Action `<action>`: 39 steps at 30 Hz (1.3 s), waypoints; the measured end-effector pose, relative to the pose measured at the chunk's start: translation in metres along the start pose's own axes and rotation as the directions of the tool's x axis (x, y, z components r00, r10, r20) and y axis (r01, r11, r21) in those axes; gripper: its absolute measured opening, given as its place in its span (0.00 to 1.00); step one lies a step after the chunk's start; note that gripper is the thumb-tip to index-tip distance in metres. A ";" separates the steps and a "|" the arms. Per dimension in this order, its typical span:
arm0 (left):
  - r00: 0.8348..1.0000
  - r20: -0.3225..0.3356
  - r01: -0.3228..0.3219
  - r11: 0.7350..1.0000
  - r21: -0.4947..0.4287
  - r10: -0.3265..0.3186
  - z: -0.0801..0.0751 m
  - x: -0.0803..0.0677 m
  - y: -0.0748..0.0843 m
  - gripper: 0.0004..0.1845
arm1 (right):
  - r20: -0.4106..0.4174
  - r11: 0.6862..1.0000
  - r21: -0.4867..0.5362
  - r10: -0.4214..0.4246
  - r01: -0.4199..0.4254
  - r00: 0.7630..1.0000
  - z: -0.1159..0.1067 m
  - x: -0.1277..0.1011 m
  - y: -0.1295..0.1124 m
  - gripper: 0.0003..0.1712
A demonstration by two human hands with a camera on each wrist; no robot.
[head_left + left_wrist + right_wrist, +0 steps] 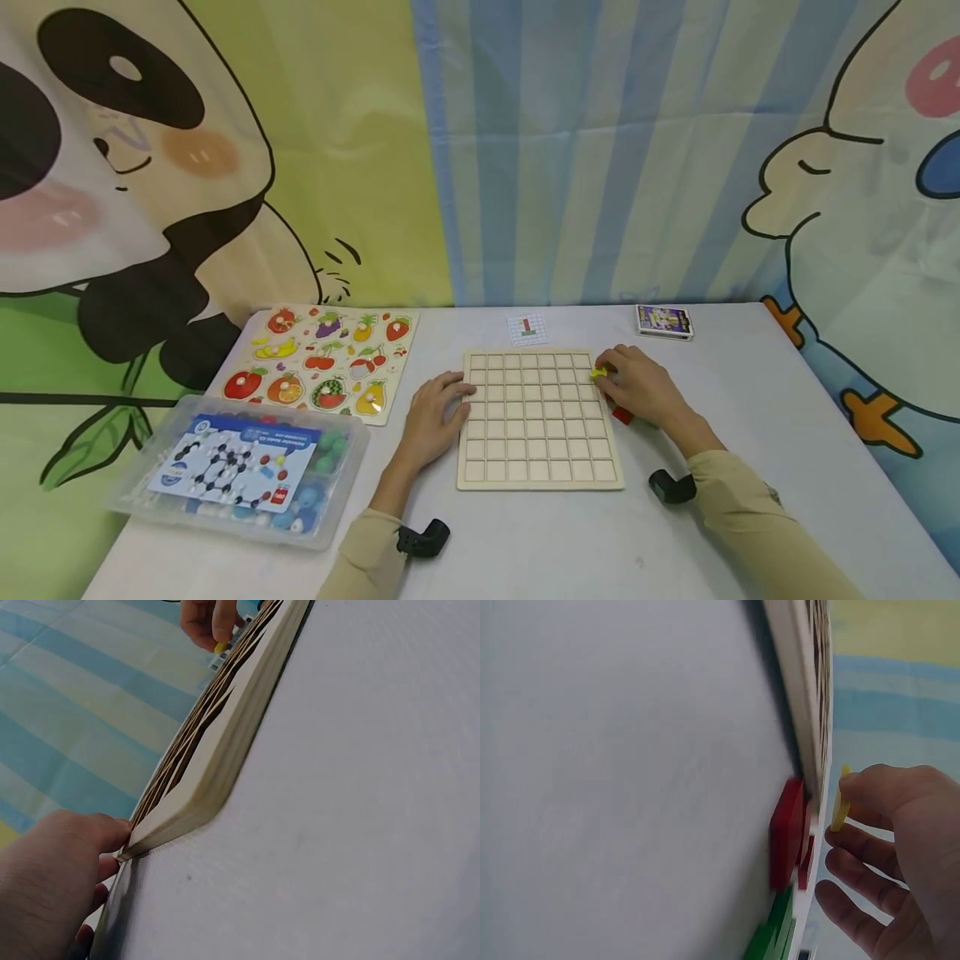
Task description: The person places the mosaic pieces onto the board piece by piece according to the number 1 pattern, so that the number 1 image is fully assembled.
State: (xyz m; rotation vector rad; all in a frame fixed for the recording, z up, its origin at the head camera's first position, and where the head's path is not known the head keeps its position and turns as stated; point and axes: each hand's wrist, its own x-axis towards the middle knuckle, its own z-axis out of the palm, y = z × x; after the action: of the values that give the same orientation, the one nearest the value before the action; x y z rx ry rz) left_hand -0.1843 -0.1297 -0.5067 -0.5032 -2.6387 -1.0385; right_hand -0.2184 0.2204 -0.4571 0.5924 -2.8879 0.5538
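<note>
A wooden grid board with empty square cells lies on the white table. My left hand rests on the board's left edge, fingers over the rim. My right hand is at the board's upper right corner and pinches a small yellow piece between thumb and fingers. Red pieces and green ones lie on the table right beside the board's right edge, partly hidden under that hand.
A pattern card lies just beyond the board, a card box at the back right. A fruit peg puzzle and a clear plastic box of beads sit at the left. A cartoon backdrop hangs behind.
</note>
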 end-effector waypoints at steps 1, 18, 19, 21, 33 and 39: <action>1.000 -0.003 -0.002 1.000 0.000 0.002 0.000 0.000 0.000 0.11 | 0.002 1.000 0.002 -0.013 0.013 1.000 0.002 0.002 -0.004 0.12; 1.000 -0.008 -0.027 1.000 -0.010 0.026 0.000 -0.001 0.000 0.11 | 0.033 0.986 0.101 -0.137 0.133 0.990 0.017 0.035 -0.061 0.12; 1.000 -0.003 -0.023 1.000 -0.009 0.023 0.000 -0.001 0.000 0.11 | 0.041 0.986 0.108 -0.135 0.129 0.990 0.018 0.037 -0.065 0.12; 1.000 -0.001 -0.022 1.000 -0.004 0.022 0.000 -0.001 0.000 0.11 | 0.052 0.985 0.112 -0.134 0.127 0.990 0.022 0.041 -0.071 0.12; 1.000 -0.010 -0.012 1.000 0.010 0.012 0.000 -0.001 0.001 0.11 | 0.101 0.991 0.075 -0.122 0.115 0.987 0.040 0.058 -0.094 0.06; 1.000 -0.019 -0.019 1.000 0.004 0.020 0.000 -0.002 0.002 0.11 | 0.100 0.993 0.015 -0.121 0.120 0.988 0.047 0.060 -0.102 0.05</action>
State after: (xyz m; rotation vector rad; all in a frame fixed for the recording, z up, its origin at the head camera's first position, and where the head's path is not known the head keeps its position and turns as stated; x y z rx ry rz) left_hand -0.1818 -0.1291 -0.5064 -0.5147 -2.6137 -1.0273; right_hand -0.2348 0.0944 -0.4552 0.8123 -2.9194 0.5344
